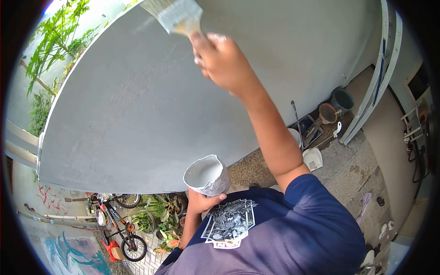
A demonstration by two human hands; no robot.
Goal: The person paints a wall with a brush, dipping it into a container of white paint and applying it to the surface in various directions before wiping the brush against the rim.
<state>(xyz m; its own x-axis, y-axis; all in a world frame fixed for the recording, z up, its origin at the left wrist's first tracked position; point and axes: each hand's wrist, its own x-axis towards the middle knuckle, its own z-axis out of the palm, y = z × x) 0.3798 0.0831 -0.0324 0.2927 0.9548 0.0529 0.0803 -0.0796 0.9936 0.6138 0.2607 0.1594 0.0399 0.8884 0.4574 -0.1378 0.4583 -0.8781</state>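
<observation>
My right hand point(221, 59) is raised and closed around the handle of a wide paintbrush point(182, 17). White paint smears the brush's ferrule and my fingers, and its bristles run up past the top edge of the view, over the grey wall point(151, 101). Low in front of my chest, my left hand point(204, 201) grips a paint-crusted cup point(215, 178) from below, thumb along its side. Inside the cup is whitish paint, and its rim is uneven. A pale streak shows on the wall left of the bristles.
Buckets point(341, 99), a white dustpan point(313, 159) and tools stand along the wall's base at right. A metal ladder point(378, 78) leans nearby. Lower left are potted plants point(158, 208) and a bicycle point(126, 229). Green foliage point(55, 36) rises beyond the wall's left edge.
</observation>
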